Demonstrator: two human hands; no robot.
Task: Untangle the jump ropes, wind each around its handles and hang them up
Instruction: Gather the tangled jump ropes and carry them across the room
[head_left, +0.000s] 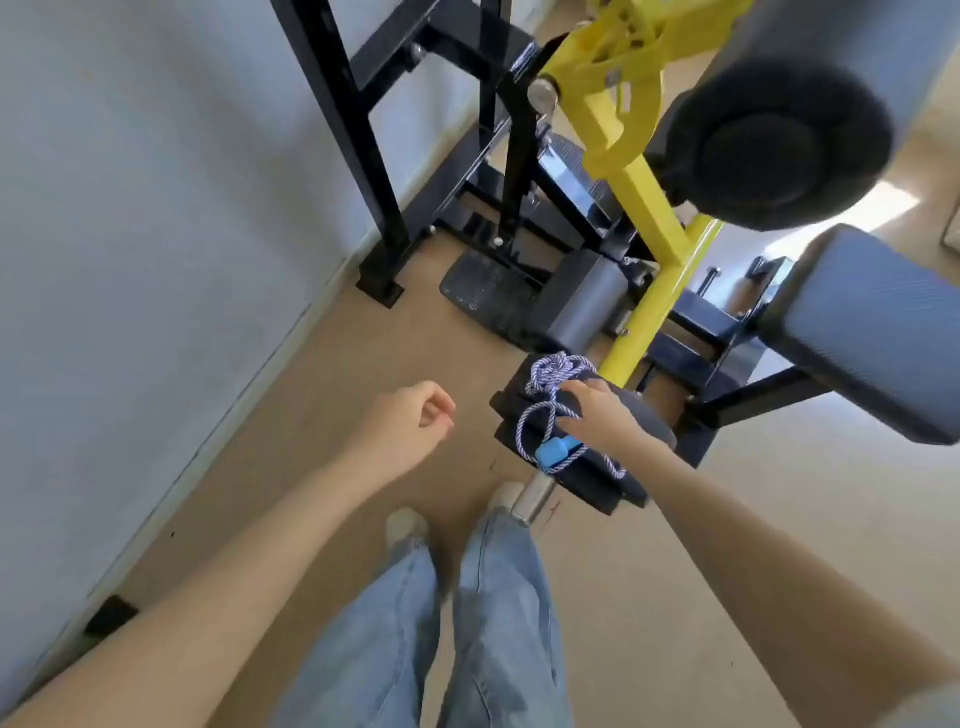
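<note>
A tangled purple-and-white jump rope lies in loops on a stack of black weight plates. Its blue handle rests at the near side of the pile. My right hand lies on top of the rope, fingers spread over the loops and touching them; I cannot tell whether it grips any strand. My left hand hovers to the left of the plates, over the floor, with its fingers curled shut and nothing in it.
A black and yellow weight machine stands right behind the plates, with a foam roller pad and a padded blue bench at right. A chrome bar end sticks out near my shoes. A pale wall runs along the left.
</note>
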